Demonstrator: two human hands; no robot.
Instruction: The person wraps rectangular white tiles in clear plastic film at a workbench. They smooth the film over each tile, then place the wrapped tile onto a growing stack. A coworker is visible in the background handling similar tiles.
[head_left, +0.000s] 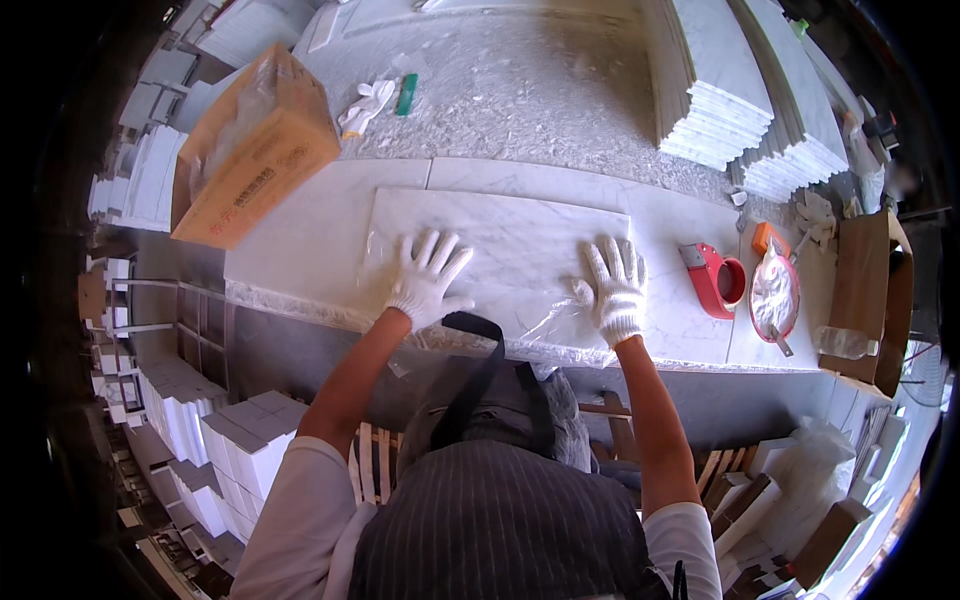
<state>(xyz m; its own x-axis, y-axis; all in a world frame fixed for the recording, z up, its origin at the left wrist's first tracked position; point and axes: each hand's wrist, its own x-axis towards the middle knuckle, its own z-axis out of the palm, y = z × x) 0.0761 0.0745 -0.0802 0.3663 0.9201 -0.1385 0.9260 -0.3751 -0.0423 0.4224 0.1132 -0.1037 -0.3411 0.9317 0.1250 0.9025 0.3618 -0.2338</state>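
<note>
Before me on the worktable lies a white, grey-veined marble slab (pixel 510 235), with shiny clear plastic film showing along its near edge. My left hand (pixel 428 275), in a white knit glove, rests flat on the slab's left part with its fingers spread. Toward the slab's right end, my right hand (pixel 614 292), gloved the same way, lies palm down with fingers stretched out. Neither hand holds anything. A red tape dispenser (pixel 714 281) stands a short way right of my right hand.
An open cardboard box (pixel 262 165) stands at the left, near spare white gloves (pixel 367 107) and a green block (pixel 406 94). Stacked marble slabs (pixel 705 85) rise at the far right. Nearer are a tape roll (pixel 775 294), a plastic bottle (pixel 846 342) and another carton (pixel 862 290).
</note>
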